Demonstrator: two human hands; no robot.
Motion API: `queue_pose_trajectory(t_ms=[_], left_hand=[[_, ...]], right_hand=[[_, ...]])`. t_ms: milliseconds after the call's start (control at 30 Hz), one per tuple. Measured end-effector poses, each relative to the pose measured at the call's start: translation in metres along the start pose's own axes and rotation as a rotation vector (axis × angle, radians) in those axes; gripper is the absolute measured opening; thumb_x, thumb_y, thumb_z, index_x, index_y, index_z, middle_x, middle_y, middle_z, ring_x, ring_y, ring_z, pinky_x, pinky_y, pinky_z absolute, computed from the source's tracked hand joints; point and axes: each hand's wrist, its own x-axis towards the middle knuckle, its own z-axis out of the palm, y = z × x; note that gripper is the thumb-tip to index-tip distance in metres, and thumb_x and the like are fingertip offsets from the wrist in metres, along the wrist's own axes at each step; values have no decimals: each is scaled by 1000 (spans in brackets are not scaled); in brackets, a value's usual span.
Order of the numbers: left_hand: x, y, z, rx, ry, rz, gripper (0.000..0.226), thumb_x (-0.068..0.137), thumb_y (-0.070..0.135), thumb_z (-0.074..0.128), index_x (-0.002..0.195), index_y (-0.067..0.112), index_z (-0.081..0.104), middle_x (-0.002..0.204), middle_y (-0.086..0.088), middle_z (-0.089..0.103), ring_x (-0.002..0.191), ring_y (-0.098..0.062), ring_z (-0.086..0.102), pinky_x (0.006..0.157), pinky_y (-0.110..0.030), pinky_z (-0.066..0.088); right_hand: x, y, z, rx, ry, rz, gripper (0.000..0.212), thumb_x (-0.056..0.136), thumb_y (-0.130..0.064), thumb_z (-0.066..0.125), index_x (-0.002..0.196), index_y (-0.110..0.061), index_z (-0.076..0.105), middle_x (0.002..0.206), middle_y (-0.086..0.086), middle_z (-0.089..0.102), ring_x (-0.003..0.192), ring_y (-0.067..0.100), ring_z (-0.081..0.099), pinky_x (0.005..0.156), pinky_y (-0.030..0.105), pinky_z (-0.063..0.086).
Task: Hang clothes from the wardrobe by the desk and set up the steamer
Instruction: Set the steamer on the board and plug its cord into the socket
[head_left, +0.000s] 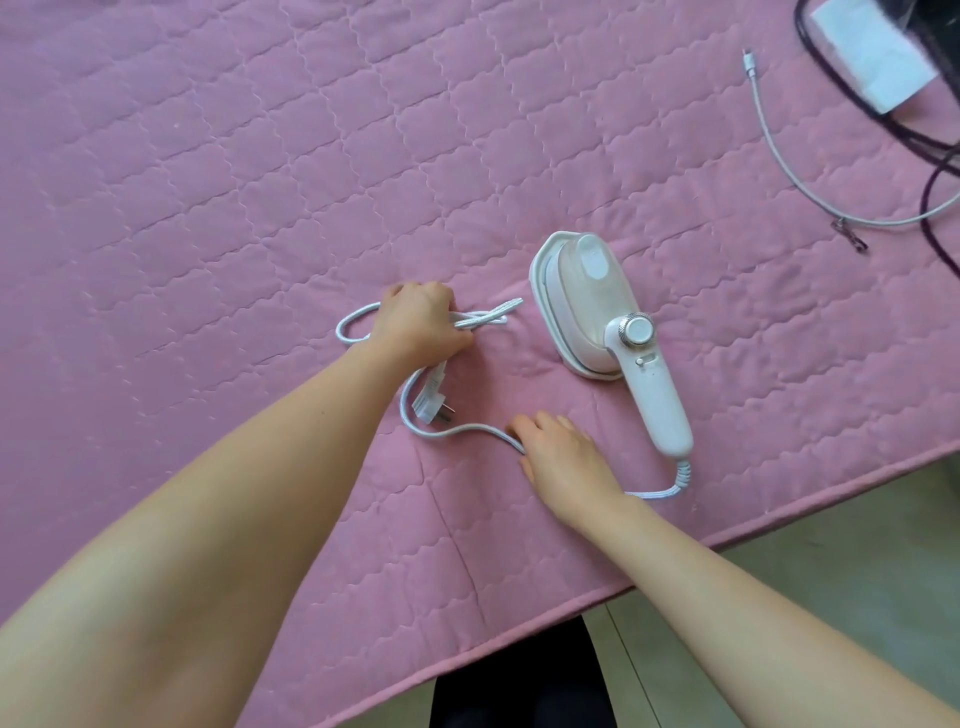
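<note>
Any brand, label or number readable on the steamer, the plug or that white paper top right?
No text can be read.
steamer: tiny marks by the switch, too small to read.
plug: no lettering visible.
white paper: blurred, looks blank.

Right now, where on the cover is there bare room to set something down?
Bare: the far left of the cover, beyond the left hand and cord. Crowded: near edge around the right hand and steamer; cables fill the far right corner.
</note>
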Motion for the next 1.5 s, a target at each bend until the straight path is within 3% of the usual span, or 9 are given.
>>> queue_pose_trajectory(t_ms=[133, 300, 433, 633, 733, 833, 1100, 1333, 1500], left_hand=[[-7, -5, -12, -275, -121, -64, 19, 74, 20, 64, 58, 12, 57, 55, -5, 51, 61, -25, 48, 52, -28, 34], [-31, -13, -39, -722, -219, -148, 24, 78, 18, 71, 70, -3, 64, 64, -6, 48, 60, -13, 42, 53, -22, 34], [-62, -16, -45, -948, -348, -141, 20, 80, 23, 75, 66, 9, 68, 64, -5, 60, 58, -11, 54, 59, -20, 42], [-89, -18, -11, -567, -525, -111, 31, 74, 31, 80, 54, 19, 59, 53, 4, 51, 53, -13, 45, 56, -26, 36], [-93, -14, 17, -343, -324, -68, 27, 75, 30, 76, 65, 14, 57, 67, 1, 55, 68, -18, 52, 59, -28, 37], [-90, -13, 37, -367, -71, -63, 35, 71, 31, 82, 73, 9, 55, 106, -8, 49, 101, -25, 43, 81, -24, 32], [-87, 16, 60, -372, -1, -110, 87, 59, 28, 85, 131, 16, 37, 124, -7, 43, 108, -29, 42, 92, -44, 41], [-89, 30, 64, -366, 64, -244, 16, 74, 9, 55, 89, 12, 48, 80, -4, 58, 82, -36, 55, 74, -42, 44], [-92, 31, 62, -513, -45, -332, 5, 75, 19, 59, 77, 15, 57, 68, -3, 61, 72, -32, 60, 66, -39, 51]], right_hand=[[-5, 2, 2, 71, -24, 3, 32, 92, -4, 44, 121, -19, 46, 106, 8, 50, 100, 32, 50, 76, 40, 40], [-6, 3, 2, 106, -27, 29, 33, 91, -2, 46, 120, -17, 47, 107, 9, 52, 101, 33, 51, 77, 41, 43], [-3, 6, -3, 168, -38, 136, 16, 93, -11, 51, 109, -12, 50, 108, 10, 58, 101, 35, 57, 77, 41, 46], [-1, 10, -14, 246, 67, 186, 13, 95, -21, 53, 101, -9, 55, 105, 11, 59, 98, 33, 55, 78, 41, 44], [1, 8, -15, 318, 132, 170, 11, 94, -18, 54, 98, -8, 55, 102, 11, 59, 95, 32, 55, 79, 42, 44], [1, 6, -15, 371, 193, 163, 9, 93, -15, 55, 96, -7, 56, 100, 12, 59, 93, 31, 55, 80, 40, 43], [6, 3, -22, 479, 329, 213, 7, 88, -12, 62, 91, -6, 59, 93, 12, 62, 87, 30, 58, 79, 42, 46], [3, 0, -35, 415, 323, 130, 10, 89, -10, 59, 98, -6, 61, 99, 11, 63, 90, 31, 59, 79, 42, 47], [-14, -6, -60, 322, 375, 54, 20, 88, 0, 52, 105, -7, 61, 101, 11, 60, 95, 30, 57, 78, 41, 48]])
